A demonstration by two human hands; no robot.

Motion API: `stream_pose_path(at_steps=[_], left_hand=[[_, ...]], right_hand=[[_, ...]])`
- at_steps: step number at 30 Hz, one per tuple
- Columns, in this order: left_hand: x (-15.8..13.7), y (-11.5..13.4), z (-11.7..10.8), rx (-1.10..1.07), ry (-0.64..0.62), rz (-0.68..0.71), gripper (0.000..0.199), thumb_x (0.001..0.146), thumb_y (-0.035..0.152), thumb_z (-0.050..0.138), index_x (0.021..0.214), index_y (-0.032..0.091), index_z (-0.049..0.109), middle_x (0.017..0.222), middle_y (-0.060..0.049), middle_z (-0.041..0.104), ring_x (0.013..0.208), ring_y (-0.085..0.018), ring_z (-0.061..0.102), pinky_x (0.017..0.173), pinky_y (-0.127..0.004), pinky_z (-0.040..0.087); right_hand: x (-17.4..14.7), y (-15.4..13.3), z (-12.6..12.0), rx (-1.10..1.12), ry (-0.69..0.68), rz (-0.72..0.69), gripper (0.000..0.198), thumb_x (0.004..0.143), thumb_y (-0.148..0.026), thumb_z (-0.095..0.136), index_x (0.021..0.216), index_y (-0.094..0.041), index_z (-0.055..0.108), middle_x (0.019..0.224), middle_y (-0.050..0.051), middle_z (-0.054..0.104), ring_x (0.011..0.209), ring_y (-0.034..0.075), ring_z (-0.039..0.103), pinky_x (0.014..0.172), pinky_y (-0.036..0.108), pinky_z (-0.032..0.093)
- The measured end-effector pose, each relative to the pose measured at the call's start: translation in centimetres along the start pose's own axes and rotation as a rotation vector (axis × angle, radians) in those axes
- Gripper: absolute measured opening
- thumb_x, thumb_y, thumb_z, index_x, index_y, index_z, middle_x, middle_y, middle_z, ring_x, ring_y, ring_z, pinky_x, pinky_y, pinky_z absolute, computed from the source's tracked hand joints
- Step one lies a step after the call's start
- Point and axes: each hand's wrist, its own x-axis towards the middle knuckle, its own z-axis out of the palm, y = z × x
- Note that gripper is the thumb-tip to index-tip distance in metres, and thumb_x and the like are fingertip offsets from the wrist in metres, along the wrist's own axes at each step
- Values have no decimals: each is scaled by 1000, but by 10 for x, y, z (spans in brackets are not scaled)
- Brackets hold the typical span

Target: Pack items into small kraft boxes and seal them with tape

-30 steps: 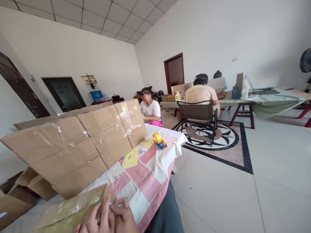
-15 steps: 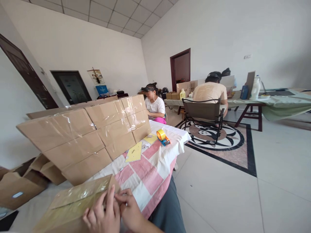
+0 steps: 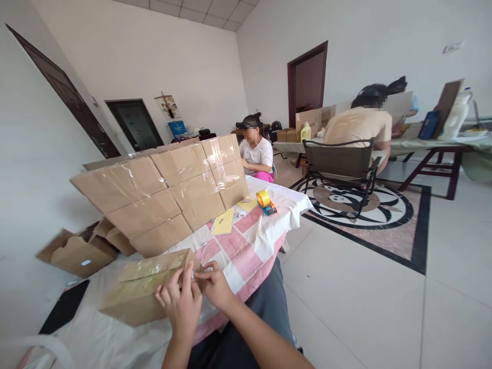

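Note:
A taped cardboard box (image 3: 154, 287) lies on the cloth in front of me, clear tape shining along its top. My left hand (image 3: 183, 294) rests against the near right end of this box, its fingers bent over the edge. Beside it, my right hand (image 3: 217, 287) reaches in with the index finger stretched to the box's end and the other fingers curled. A small white piece (image 3: 192, 274), perhaps a sticker, shows between the two hands at the right index fingertip. The right thumb is mostly hidden.
Several taped boxes (image 3: 172, 189) form a stacked wall behind. A tape dispenser (image 3: 266, 203) and yellow sheets (image 3: 223, 222) lie on the checked tablecloth (image 3: 242, 256). Open cartons (image 3: 82, 253) stand at left, near a black flat item (image 3: 65, 307). Two co-workers (image 3: 257, 154) sit beyond.
The view has shifted, so the box and hands appear higher and farther right. Both hands stay at the box's end; the right index finger now extends straighter toward the white piece.

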Motion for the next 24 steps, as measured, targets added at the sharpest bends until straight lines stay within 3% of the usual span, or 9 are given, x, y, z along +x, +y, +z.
stream_pose_path(at_steps=[4,11,24], left_hand=[[4,3,-4,43,7,42,47,92,15,62,139,21,63,122,-14,63,111,-29,55,110,-52,36],[3,2,-3,47,11,45,56,91,15,64,146,26,58,123,-14,63,113,-31,56,109,-54,37],[4,3,-3,67,22,76,69,89,13,66,154,26,48,120,-16,62,111,-32,55,107,-56,39]], right_hand=[[1,11,3,36,11,-9,42,84,-9,59,114,-29,82,110,11,62,118,25,58,98,40,52],[-3,29,5,115,-14,-21,68,75,5,46,122,-33,78,117,8,59,119,21,59,106,40,49],[-10,31,5,148,-12,-53,75,75,8,44,128,-34,75,118,7,58,117,21,60,111,44,46]])
